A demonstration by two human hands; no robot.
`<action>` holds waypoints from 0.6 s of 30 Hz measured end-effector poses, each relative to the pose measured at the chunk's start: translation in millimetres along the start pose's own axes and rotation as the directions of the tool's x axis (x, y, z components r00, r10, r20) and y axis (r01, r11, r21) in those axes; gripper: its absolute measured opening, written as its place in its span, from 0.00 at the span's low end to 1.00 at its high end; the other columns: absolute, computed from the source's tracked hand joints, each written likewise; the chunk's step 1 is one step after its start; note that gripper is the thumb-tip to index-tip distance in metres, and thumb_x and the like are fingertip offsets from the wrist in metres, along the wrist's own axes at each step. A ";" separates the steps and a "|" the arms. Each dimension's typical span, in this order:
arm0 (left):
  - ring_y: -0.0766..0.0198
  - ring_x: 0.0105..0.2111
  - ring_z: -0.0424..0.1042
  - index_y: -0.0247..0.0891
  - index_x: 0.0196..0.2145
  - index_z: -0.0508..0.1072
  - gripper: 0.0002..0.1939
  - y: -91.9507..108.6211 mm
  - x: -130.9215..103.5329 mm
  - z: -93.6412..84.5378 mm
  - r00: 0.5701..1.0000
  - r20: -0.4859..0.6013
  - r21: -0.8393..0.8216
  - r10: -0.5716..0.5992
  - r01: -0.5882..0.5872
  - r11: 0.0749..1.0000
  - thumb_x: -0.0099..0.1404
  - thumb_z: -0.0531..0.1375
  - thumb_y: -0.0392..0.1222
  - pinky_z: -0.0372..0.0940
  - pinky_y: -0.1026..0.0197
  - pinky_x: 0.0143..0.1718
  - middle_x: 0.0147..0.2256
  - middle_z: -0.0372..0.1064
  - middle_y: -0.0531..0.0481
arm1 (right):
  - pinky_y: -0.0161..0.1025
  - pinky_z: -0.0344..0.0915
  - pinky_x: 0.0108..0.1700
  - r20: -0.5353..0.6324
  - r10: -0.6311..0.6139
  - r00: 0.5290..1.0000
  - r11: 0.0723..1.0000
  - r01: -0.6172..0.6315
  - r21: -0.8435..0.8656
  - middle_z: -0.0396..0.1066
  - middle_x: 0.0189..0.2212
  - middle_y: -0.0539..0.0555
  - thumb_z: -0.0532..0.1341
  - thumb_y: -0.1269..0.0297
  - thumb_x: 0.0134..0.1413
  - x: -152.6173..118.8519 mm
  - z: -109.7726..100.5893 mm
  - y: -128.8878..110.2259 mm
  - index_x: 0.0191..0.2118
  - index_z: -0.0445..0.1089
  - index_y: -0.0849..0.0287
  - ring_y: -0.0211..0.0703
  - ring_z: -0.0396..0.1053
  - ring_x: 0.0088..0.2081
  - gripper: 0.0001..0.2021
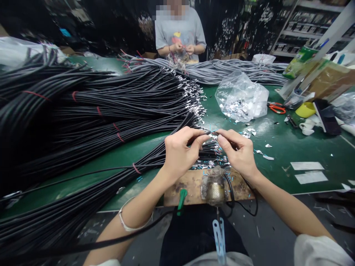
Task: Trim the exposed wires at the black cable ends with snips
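Both of my hands meet over the middle of the bench. My left hand (183, 149) pinches the end of a black cable (206, 132) between thumb and fingertips. Close against it, my right hand (237, 149) pinches the thin wires at that cable's tip, where a bit of blue shows; the fingertips hide most of them. Below the hands lies a bundle of black cables (149, 159) with stripped ends, tied with a red band. A small round metal device (215, 189) sits on a wooden board (177, 188) at the bench's near edge.
Large bundles of black cables (133, 96) fill the left. Grey cables (222, 68) lie at the back, before a person (180, 33) handling wires. To the right are a plastic bag (241, 96) of scraps, orange-handled pliers (276, 107), a phone (327, 116) and white strips (307, 166).
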State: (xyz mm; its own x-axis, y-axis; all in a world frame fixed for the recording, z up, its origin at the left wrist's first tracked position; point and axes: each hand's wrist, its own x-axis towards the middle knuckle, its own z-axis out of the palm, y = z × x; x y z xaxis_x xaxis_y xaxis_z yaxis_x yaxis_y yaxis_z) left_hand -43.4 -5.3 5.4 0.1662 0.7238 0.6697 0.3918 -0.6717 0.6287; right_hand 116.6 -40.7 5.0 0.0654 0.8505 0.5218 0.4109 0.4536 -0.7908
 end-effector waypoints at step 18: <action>0.72 0.21 0.66 0.35 0.25 0.75 0.04 4.5 1.1 2.1 0.991 0.136 -0.138 -0.010 0.029 0.990 0.56 0.65 0.37 0.60 0.68 0.23 0.22 0.71 0.54 | 0.33 0.54 0.25 -0.012 0.063 0.998 0.994 -0.062 0.089 0.63 0.24 0.48 0.66 0.60 0.48 5.7 -1.3 2.8 0.27 0.69 0.59 0.32 0.57 0.25 0.09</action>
State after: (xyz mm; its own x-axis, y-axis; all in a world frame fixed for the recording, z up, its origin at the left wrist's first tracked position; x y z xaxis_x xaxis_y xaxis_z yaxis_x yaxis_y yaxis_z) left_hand -39.5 -7.3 8.1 0.2842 0.7450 0.6035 0.2681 -0.6661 0.6960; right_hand 119.3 -34.9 6.2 0.1024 0.8743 0.4745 0.3237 0.4218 -0.8469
